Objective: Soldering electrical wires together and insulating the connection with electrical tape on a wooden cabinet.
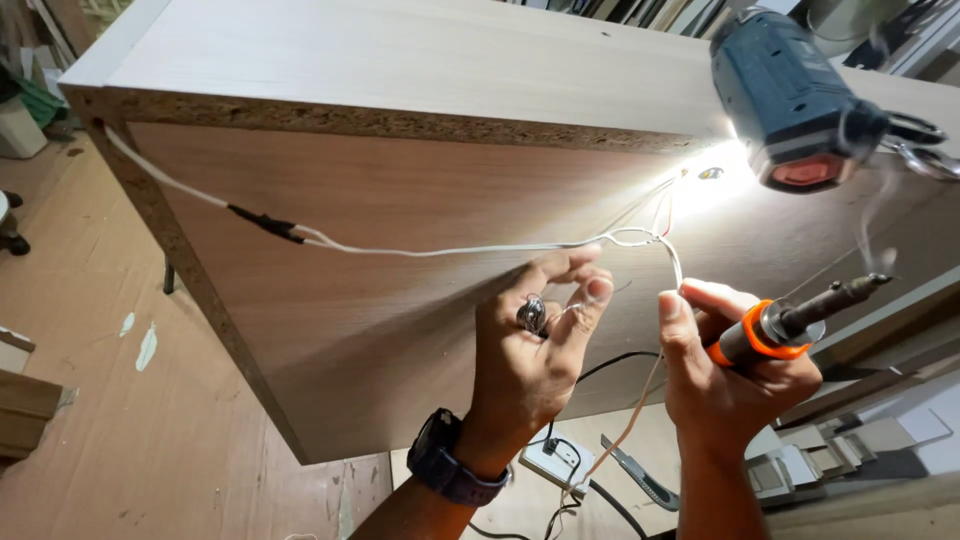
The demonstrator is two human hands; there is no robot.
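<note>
A: What's unclear under the board (400,290)?
B: Glare hides the wire (450,248) ends. Left hand (530,350) pinches solder; right hand (725,375) grips the soldering iron (800,318) below the board's edge.

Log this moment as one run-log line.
left hand: pinching white wire | right hand: gripping smoking soldering iron, tip clear of wire | drill lying on wooden panel
</note>
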